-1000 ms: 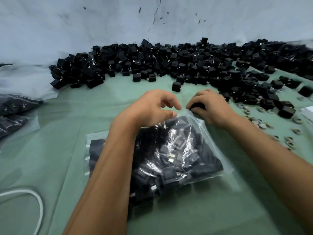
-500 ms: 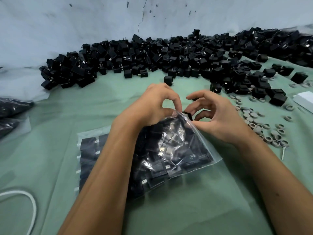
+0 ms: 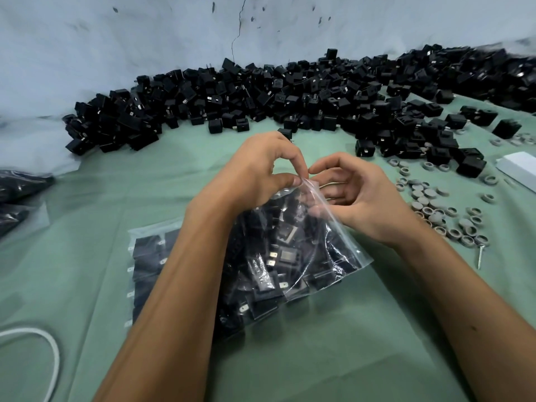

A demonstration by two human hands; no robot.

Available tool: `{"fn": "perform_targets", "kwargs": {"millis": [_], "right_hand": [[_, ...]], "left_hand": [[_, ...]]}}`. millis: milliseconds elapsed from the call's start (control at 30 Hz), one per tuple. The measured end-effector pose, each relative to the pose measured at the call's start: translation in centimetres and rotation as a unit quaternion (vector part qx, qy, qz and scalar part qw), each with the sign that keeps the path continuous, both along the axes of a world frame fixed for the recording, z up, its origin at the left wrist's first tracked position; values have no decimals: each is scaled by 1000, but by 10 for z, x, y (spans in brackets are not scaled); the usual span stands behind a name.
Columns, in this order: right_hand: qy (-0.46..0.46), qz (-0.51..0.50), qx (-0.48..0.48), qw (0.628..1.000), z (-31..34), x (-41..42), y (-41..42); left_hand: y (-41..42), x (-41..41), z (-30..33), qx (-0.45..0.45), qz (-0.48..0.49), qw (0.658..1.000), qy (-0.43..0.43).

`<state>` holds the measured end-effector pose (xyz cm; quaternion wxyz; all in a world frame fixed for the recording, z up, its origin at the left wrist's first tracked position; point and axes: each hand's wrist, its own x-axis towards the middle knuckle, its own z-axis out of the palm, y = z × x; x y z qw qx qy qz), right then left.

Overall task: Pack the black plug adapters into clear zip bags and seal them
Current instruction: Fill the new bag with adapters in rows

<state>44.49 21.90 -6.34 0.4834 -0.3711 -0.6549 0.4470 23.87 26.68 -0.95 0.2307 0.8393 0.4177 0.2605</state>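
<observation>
I have the full bag [image 3: 293, 256] resting on the green tabletop [image 3: 333, 352] in front of me, its bottom end down on the cloth and its mouth tipped up toward my hands, so the adapters inside [image 3: 282, 253] settle away from the opening and leave the zip strip free to close. My left hand [image 3: 252, 175] pinches the top corner of the bag between thumb and forefinger, I judge to anchor that end of the strip. My right hand [image 3: 356, 195] has its fingers curled around the far side of the mouth, with the thumb against the near face of the plastic; I judge it is ready to press the strip shut. The two hands meet just above the bag. A second packed bag [image 3: 150, 256] lies flat beside it under my left forearm. The loose pile of adapters [image 3: 261, 97] waits along the far edge, well apart from my hands.
</observation>
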Motion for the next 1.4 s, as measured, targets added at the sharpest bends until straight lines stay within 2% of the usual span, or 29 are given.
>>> {"fn": "perform_targets", "kwargs": {"millis": [167, 333, 400, 467, 533, 633, 767, 833, 933, 1033, 1100, 1167, 1233, 1300, 1400], "right_hand": [[-2, -9, -6, 1000, -2, 1, 1], [-13, -167, 15, 986, -3, 5, 5], [-103, -284, 43, 952, -7, 13, 10], [-253, -355, 67, 897, -13, 21, 16], [-362, -340, 41, 867, -18, 23, 22], [-475, -268, 10, 838, -23, 18, 30], [-528, -209, 0, 823, -23, 16, 38], [-511, -205, 20, 835, -22, 16, 38], [-406, -244, 87, 876, -19, 16, 33], [-347, -251, 110, 897, -17, 19, 29], [-287, -222, 85, 928, -17, 22, 24], [-173, -155, 24, 972, -12, 28, 18], [-69, -66, -14, 995, -6, 35, 10], [-58, 8, -26, 998, 3, 38, 5], [-121, 66, -27, 990, 10, 36, 2]], "left_hand": [[-2, 2, 1, 8, -1, 1000, 4], [-3, 0, 3, -5, 5, 1000, 12], [-3, 0, 3, -11, 5, 1000, 8], [-4, 0, 4, -16, 0, 1000, 9], [-4, 1, 3, -32, -13, 999, 17], [-6, 4, 1, -73, -44, 996, 27], [-8, 9, -1, -109, -63, 991, 35], [-8, 9, -1, -114, -71, 991, 25], [-8, 8, -1, -111, -83, 990, 19], [-8, 7, 0, -114, -83, 990, 19], [-8, 6, 1, -118, -90, 989, 18], [-8, 4, 2, -117, -98, 988, 21], [-9, 3, 3, -117, -100, 988, 22], [-9, 4, 4, -115, -101, 988, 22], [-10, 5, 5, -106, -99, 989, 10]]}}
